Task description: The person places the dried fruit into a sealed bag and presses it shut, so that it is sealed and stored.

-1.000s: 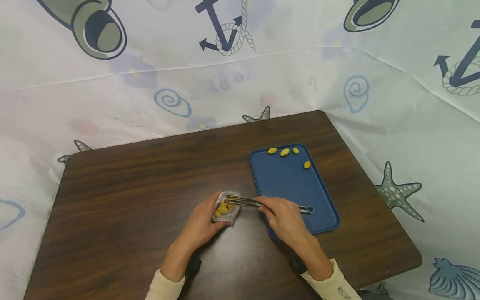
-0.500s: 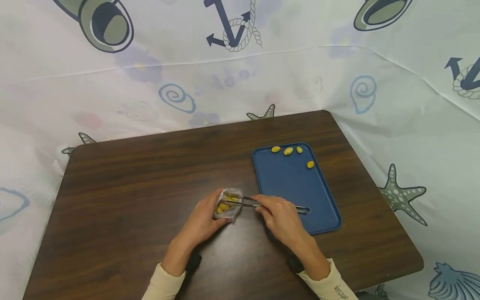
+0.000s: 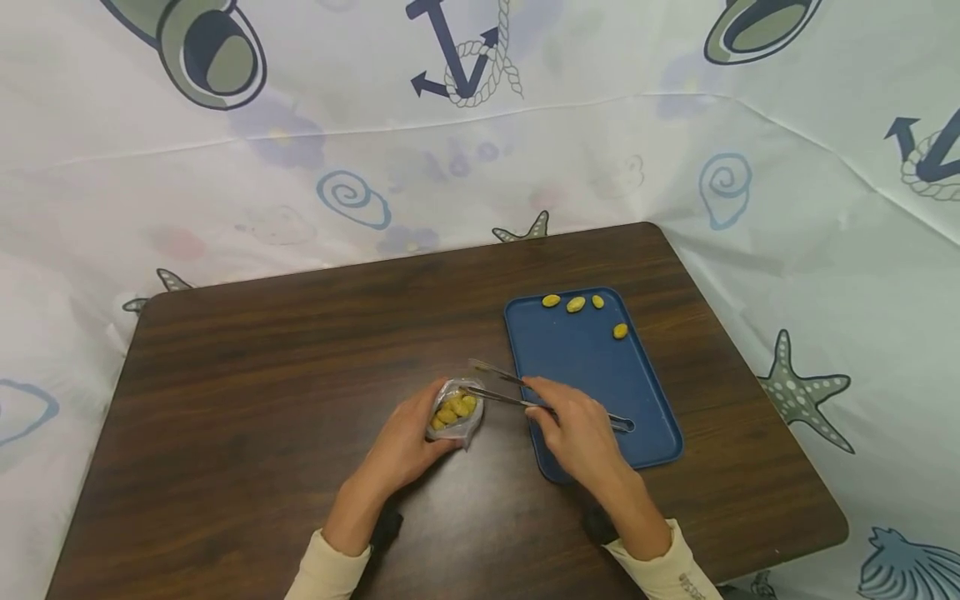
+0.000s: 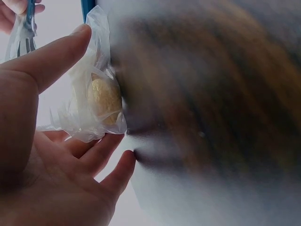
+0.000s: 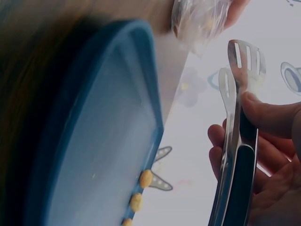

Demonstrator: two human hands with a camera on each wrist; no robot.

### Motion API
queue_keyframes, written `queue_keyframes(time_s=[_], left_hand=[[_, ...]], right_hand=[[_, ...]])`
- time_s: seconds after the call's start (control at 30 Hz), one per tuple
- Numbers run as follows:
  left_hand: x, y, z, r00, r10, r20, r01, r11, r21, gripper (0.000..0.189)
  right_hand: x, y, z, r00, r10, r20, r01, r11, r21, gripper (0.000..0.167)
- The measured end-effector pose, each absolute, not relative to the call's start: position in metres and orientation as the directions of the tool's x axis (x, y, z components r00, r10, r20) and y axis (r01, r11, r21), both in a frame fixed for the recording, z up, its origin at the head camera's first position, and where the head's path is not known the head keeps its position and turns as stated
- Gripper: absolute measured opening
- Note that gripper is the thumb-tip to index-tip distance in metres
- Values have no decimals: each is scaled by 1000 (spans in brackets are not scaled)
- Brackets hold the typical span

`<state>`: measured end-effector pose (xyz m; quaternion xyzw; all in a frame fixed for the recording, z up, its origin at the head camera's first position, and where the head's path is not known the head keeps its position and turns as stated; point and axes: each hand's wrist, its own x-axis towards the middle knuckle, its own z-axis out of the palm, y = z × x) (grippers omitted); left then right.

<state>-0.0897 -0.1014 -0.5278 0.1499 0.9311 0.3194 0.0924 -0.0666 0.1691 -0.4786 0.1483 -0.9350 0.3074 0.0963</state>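
Observation:
In the head view my left hand (image 3: 405, 437) grips an upright clear plastic bag (image 3: 467, 431), its mouth turned up, with several yellow, nut-like pieces (image 3: 448, 412) inside. The left wrist view shows thumb and fingers around the bag (image 4: 98, 40), one piece (image 4: 104, 100) showing through the film. My right hand (image 3: 577, 429) holds slotted metal tongs (image 3: 504, 398) between thumb and fingers. Their arms stand apart, one tip over the bag's rim, the other beyond it. In the right wrist view no piece shows between the tongs' slotted ends (image 5: 249, 61).
Right of the bag lies a blue rectangular tray (image 3: 577, 375), partly under my right hand. Several yellow pieces (image 3: 576, 305) lie along its far edge and far right corner. The dark wooden table (image 3: 300, 358) meets a patterned white cloth (image 3: 420, 183) behind it.
Half a second ago the tongs reached into the bag over the pieces with their arms closer together. Now they have spread and drawn back to the right. The left hand holds the bag in place.

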Motion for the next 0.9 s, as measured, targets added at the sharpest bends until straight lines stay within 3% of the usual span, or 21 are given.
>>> queue_keyframes(time_s=[0.57, 0.9], left_hand=[[-90, -101, -529, -940, 332, -72, 217, 750, 625, 94], [-90, -100, -529, -943, 326, -74, 208, 747, 631, 94]], right_hand=[[-78, 197, -482, -967, -25, 253, -170, 802, -572, 46], [-79, 213, -481, -973, 83, 216, -65, 798, -600, 66]])
